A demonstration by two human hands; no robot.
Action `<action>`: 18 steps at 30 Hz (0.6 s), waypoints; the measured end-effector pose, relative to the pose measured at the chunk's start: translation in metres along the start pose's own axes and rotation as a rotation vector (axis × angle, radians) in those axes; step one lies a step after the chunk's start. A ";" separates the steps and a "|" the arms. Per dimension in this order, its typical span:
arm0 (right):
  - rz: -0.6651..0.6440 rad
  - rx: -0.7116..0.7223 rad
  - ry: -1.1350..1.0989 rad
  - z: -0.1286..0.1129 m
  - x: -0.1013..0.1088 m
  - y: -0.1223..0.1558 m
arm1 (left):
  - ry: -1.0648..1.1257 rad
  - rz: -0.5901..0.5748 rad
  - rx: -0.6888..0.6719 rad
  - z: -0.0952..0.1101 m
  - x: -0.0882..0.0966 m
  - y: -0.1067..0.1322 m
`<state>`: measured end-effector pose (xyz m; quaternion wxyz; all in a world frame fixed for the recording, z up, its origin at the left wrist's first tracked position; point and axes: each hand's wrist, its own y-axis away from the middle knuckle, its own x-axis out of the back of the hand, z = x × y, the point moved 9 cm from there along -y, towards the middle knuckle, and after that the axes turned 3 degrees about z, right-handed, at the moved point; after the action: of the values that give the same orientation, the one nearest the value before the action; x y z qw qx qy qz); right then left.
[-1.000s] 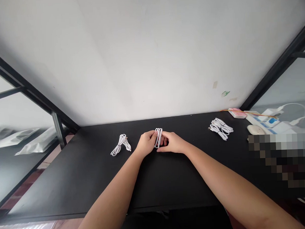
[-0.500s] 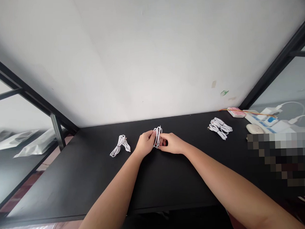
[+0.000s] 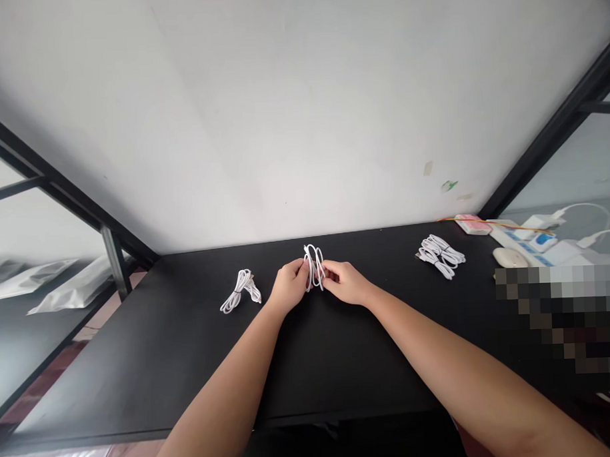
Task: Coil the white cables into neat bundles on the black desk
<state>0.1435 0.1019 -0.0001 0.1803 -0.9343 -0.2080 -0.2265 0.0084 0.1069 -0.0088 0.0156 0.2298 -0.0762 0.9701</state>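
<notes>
Between my two hands is a white charging cable, wound in loose loops that stand upright above the black tabletop. My left hand pinches the loops on their left side, thumb toward me. On the right side, the fingertips of my right hand are closed on the same coil. A white connector end sticks up at the top of the loops. Left of my hands lies another white cable bundle, bound at its middle. More bundled white cable rests farther off to the right, with a dark tie around it.
At the right stand a power strip with white plugs, a pink-and-white box and a white rounded object. Clear plastic bags lie on a shelf at the left. A pale wall rises behind the table.
The coil between my hands has spread into wider, looser loops, and its connector end has shifted left. My right hand has moved slightly up. The other cable bundles stay put.
</notes>
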 end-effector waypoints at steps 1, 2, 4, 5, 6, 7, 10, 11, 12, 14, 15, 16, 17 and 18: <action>0.013 -0.004 0.006 0.000 0.001 0.000 | 0.008 0.005 0.009 -0.001 0.000 0.000; 0.027 -0.009 0.013 0.001 0.003 0.000 | 0.013 0.009 0.016 -0.002 0.001 0.000; 0.044 -0.022 0.025 0.002 0.005 0.000 | 0.019 0.015 0.022 -0.003 0.001 -0.001; 0.044 -0.029 0.026 0.002 0.005 0.000 | 0.022 0.018 0.022 -0.003 0.001 -0.001; 0.039 -0.034 0.023 0.003 0.005 0.001 | 0.026 0.021 0.022 -0.003 0.002 -0.001; 0.030 -0.039 0.016 0.003 0.004 0.001 | 0.030 0.024 0.022 -0.004 0.002 -0.001; 0.008 -0.045 -0.008 0.002 0.002 0.001 | 0.017 0.042 0.019 -0.004 0.003 -0.002; 0.005 -0.044 -0.010 0.002 0.002 0.001 | 0.005 0.048 0.014 -0.004 0.003 -0.002; 0.001 -0.044 -0.011 0.001 0.002 0.001 | -0.006 0.052 0.009 -0.003 0.003 -0.002; -0.012 -0.048 -0.008 0.001 0.001 0.001 | -0.019 0.044 0.006 0.000 0.003 -0.001; -0.021 -0.052 -0.008 0.001 0.000 0.001 | -0.020 0.036 0.009 0.001 0.002 -0.001; -0.029 -0.056 -0.009 0.001 -0.001 0.002 | -0.019 0.028 0.013 0.002 0.001 0.000; -0.035 -0.058 -0.009 0.001 -0.001 0.002 | -0.019 0.024 0.018 0.002 0.001 0.000; -0.038 -0.057 -0.008 0.000 -0.001 0.002 | -0.020 0.022 0.021 0.003 0.001 0.000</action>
<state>0.1434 0.1000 -0.0016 0.1483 -0.9359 -0.2198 -0.2319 0.0090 0.1062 -0.0063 0.0016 0.2386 -0.0689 0.9687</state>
